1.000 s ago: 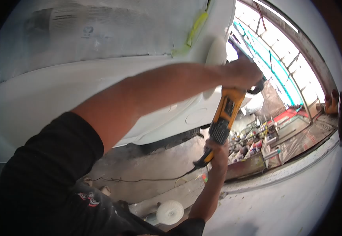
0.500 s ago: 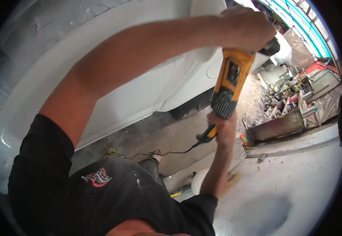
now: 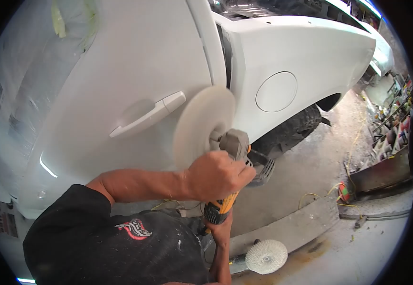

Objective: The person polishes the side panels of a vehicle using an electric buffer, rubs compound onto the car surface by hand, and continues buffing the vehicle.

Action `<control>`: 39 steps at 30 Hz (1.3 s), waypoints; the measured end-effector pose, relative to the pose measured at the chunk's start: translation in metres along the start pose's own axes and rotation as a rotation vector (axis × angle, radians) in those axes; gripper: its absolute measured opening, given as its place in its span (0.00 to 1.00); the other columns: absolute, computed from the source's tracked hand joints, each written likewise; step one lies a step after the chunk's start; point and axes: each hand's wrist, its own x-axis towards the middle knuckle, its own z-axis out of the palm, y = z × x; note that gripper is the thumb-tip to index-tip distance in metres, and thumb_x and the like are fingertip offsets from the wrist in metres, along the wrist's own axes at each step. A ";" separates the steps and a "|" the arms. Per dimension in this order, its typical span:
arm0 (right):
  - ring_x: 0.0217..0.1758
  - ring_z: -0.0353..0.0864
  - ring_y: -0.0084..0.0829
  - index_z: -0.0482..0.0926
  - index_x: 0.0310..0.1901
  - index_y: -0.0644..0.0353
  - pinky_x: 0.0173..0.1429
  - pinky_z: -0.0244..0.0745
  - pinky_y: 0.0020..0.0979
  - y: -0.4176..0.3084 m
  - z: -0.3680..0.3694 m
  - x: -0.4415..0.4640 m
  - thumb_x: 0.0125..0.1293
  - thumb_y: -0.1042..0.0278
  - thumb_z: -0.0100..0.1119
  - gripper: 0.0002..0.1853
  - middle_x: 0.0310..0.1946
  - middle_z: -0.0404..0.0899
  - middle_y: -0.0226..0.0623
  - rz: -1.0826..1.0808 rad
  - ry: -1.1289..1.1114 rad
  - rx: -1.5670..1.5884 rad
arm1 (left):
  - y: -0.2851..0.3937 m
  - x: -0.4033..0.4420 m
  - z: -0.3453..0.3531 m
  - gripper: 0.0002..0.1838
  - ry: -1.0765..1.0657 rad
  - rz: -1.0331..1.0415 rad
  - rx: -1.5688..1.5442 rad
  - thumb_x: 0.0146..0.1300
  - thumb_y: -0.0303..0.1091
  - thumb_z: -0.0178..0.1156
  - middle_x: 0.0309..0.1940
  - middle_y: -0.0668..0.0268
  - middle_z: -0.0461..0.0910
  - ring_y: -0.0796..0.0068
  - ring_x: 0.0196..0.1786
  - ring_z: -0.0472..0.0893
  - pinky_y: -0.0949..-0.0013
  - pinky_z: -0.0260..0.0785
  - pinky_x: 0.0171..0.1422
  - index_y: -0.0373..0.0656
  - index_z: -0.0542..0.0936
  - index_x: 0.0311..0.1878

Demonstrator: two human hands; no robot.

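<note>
My left hand (image 3: 220, 175) is closed at the front of a yellow-and-black polisher (image 3: 226, 203), just below its grey gear head (image 3: 235, 142). Lower down, my right hand (image 3: 220, 230) wraps round the rear part of the body. The round whitish polishing pad (image 3: 201, 124) is blurred at its rim and stands edge-on to the white car door (image 3: 135, 57). It is right of the door handle (image 3: 152, 114), close to the door's rear edge; whether it touches the paint I cannot tell. Parts of the left fingers and the right grip are hidden.
Behind the door is the white rear fender (image 3: 311, 50) with a round fuel flap (image 3: 276, 91), above a dark tyre (image 3: 292, 130). A second polisher with a white wool pad (image 3: 266, 257) lies low in view. Plastic sheeting (image 3: 35, 90) covers the left side. Cluttered shelves (image 3: 389, 142) stand at right.
The polisher has moved down and left in view, both hands still on it, and its pad now shows. My view has shifted to take in the door handle and fuel flap.
</note>
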 end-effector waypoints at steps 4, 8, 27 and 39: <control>0.58 0.80 0.34 0.70 0.63 0.59 0.65 0.75 0.38 0.021 -0.015 0.001 0.39 0.73 0.84 0.46 0.56 0.80 0.37 0.117 -0.059 0.059 | 0.002 -0.003 0.041 0.10 -0.145 -0.071 -0.049 0.52 0.34 0.66 0.25 0.66 0.74 0.64 0.27 0.80 0.64 0.74 0.32 0.45 0.73 0.32; 0.58 0.80 0.34 0.70 0.63 0.59 0.65 0.75 0.38 0.033 -0.029 0.006 0.40 0.74 0.86 0.46 0.56 0.80 0.37 0.150 -0.079 0.073 | 0.000 0.005 0.060 0.10 -0.216 -0.114 -0.080 0.52 0.34 0.65 0.25 0.66 0.75 0.65 0.27 0.79 0.63 0.73 0.31 0.45 0.73 0.32; 0.56 0.86 0.38 0.65 0.67 0.64 0.64 0.77 0.39 -0.087 -0.017 0.074 0.45 0.63 0.87 0.50 0.51 0.86 0.47 -0.250 -0.317 -0.198 | 0.012 0.071 -0.089 0.19 0.173 -0.043 0.229 0.37 0.37 0.81 0.12 0.76 0.58 0.80 0.12 0.57 0.73 0.44 0.20 0.44 0.77 0.20; 0.55 0.85 0.38 0.81 0.56 0.64 0.64 0.76 0.38 0.005 -0.038 0.035 0.43 0.72 0.83 0.34 0.52 0.86 0.42 0.073 -0.213 -0.042 | 0.009 0.033 0.014 0.10 -0.151 -0.121 -0.089 0.43 0.30 0.65 0.19 0.72 0.66 0.76 0.20 0.70 0.70 0.57 0.25 0.42 0.81 0.32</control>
